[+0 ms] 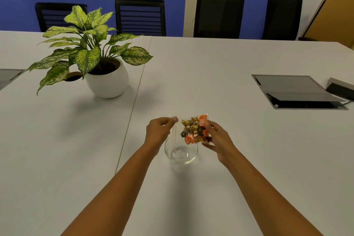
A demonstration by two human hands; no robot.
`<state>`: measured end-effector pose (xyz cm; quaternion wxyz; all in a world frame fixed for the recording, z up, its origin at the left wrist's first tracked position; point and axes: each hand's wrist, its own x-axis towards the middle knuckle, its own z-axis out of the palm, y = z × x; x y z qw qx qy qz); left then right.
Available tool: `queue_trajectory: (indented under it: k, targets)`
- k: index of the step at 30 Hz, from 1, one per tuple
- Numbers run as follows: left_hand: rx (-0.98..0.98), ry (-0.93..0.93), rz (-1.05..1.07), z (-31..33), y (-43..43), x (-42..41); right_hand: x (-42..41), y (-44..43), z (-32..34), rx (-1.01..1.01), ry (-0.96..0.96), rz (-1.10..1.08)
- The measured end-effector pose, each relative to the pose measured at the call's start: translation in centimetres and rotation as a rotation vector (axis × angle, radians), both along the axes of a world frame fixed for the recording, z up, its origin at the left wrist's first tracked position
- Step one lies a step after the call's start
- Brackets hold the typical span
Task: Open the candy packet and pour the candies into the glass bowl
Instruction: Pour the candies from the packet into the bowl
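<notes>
1. Candy packet (195,129) held directly above the glass bowl (181,153); bowl empty.
2. Right hand (218,140) closed on packet's right edge. Left hand (160,130) pinching a clear strip (174,130), apparently torn from packet's left side.
3. Risk: packet open sideways; tilting too fast likely scatters candies beyond bowl rim.
4. Orange label on packet present; text too small, unreadable.
</notes>
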<state>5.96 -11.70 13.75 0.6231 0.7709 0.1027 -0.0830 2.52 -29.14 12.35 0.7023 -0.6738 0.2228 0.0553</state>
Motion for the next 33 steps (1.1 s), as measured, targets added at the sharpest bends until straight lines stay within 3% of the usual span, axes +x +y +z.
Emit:
queue_trajectory:
  k: [10, 20, 28, 33]
  targets:
    - [-0.118, 0.292, 0.190, -4.1, -0.4, 0.3, 0.2, 0.4, -0.9, -0.395, -0.158, -0.094]
    - [-0.245, 0.401, 0.234, -5.1, -0.3, 0.5, -0.3, 1.7, 0.7, -0.677, -0.364, 0.003]
    - [-0.281, 0.299, 0.291, -4.7, -0.4, 0.5, -0.6, 1.9, 1.5, -0.741, -0.468, -0.011]
    - [-0.398, 0.158, 0.273, -3.1, -0.7, -0.3, -0.1, 1.9, 1.2, -0.605, -0.396, -0.054]
